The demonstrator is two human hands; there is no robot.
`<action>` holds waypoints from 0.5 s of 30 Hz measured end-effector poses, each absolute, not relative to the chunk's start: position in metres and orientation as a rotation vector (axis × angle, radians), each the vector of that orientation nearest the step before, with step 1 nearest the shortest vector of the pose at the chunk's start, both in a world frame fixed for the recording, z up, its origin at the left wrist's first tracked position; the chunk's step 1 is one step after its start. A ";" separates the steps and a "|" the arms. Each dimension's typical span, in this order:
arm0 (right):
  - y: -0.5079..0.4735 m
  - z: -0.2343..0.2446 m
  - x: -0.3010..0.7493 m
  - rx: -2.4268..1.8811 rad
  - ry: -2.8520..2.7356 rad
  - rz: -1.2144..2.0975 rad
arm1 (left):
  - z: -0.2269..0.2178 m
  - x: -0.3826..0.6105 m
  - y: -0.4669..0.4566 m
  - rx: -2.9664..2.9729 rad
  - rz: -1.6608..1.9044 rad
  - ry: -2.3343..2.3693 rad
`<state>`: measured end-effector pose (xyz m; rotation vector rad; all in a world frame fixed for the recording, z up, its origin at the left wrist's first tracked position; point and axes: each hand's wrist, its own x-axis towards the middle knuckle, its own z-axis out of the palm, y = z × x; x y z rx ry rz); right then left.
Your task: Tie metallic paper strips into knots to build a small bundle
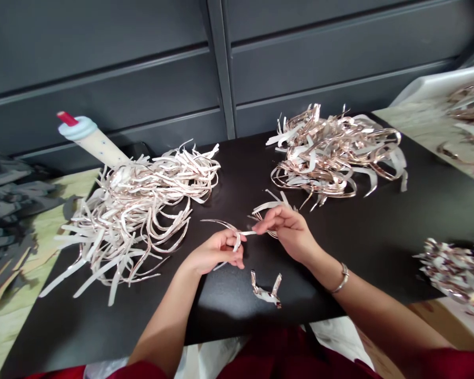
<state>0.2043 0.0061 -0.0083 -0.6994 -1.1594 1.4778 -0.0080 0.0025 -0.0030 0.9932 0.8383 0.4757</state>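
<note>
Between my two hands a narrow white strip (247, 232) is stretched, low over the black table. My left hand (220, 250) has its fingers curled round the strip, with thin ends sticking out past the knuckles. Thumb and fingertips of my right hand (286, 229) pinch its other end. Behind the right hand lie a few loose white and rose-gold strips (274, 205), partly hidden by it. Nearer to me, a short bent piece of shiny strip (266, 295) rests on the table.
A heap of white strips (142, 205) lies to the left, a rose-gold heap (332, 152) at the back right. A pale tumbler (97, 142) with a red straw leans behind the left heap. Short shiny scraps (454, 273) pile up at right. Grey panels (142, 63) stand behind the table (237, 173).
</note>
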 end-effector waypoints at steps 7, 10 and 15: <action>0.005 -0.011 0.193 -0.804 -1.033 1.594 | 0.004 0.018 -0.013 1.790 0.520 1.257; 0.002 -0.014 0.193 -0.905 -1.462 1.412 | 0.008 0.020 -0.015 2.042 0.441 1.348; -0.007 -0.014 0.186 -1.012 -1.898 0.932 | 0.010 0.019 -0.018 2.200 0.213 1.443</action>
